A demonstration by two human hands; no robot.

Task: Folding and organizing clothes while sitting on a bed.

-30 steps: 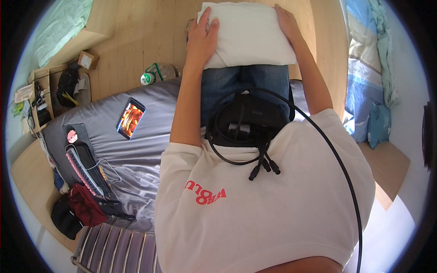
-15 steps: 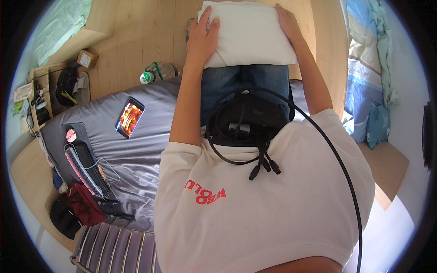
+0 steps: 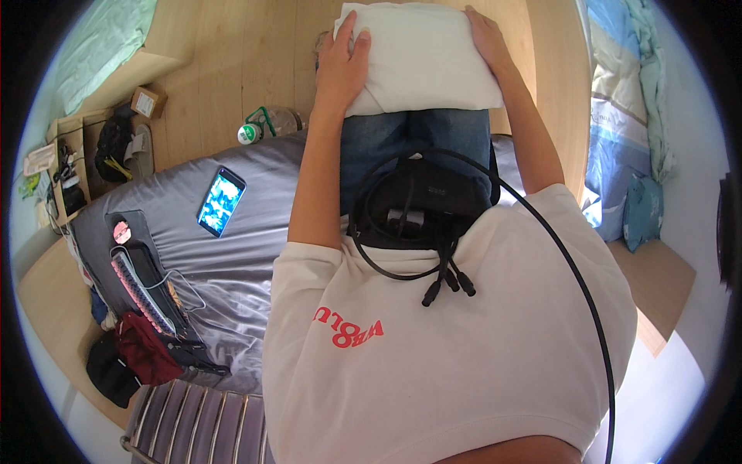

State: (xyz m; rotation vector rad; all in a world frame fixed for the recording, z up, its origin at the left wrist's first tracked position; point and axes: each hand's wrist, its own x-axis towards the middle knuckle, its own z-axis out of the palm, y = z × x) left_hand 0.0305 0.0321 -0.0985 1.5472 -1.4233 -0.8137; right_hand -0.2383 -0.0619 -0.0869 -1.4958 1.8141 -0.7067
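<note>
A folded white cloth, puffed up like a flat cushion, lies across my knees at the top of the view. My left hand rests flat along its left edge, thumb apart from the stretched fingers. On the opposite edge lies my right hand, fingers straight and pointing away from me; part of it is hard to make out. Both hands touch the cloth without visibly gripping it. Beneath the cloth are my blue jeans.
A black pouch with looped cables sits at my waist. Left of me, a phone with a lit screen lies on the grey bedsheet. A bottle stands past the bed's edge. Dark red cloth lies near a metal-barred frame.
The phone's screen has gone from orange to blue-white. My hands and the white cloth have hardly moved.
</note>
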